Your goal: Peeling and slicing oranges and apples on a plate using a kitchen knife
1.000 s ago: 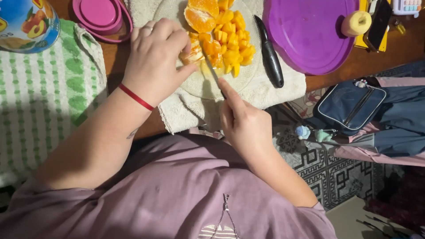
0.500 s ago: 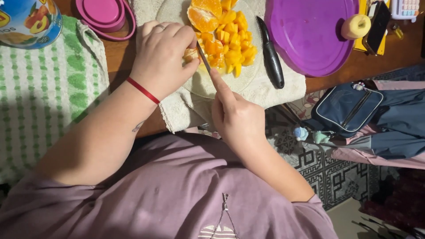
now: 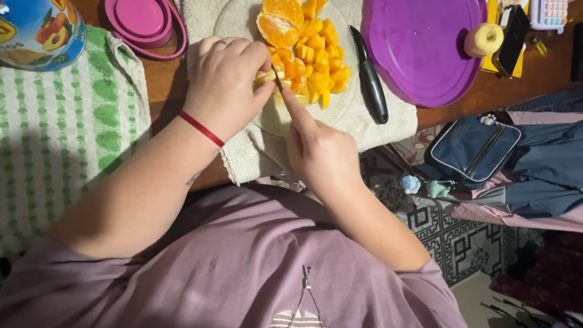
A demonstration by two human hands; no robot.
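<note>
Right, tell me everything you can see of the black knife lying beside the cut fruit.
The black knife lies flat on the beige towel, just right of the clear plate of orange fruit pieces. Its thick handle looks like matte black plastic and points toward the person; the narrower dark end points away and seems to rest at the plate's rim. Neither hand touches it. The purple plate sits close on its right.

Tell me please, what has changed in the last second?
The right hand moved its knife up to the orange piece held by the left hand. The cut fruit pile, black knife and purple plate stayed put.
</note>
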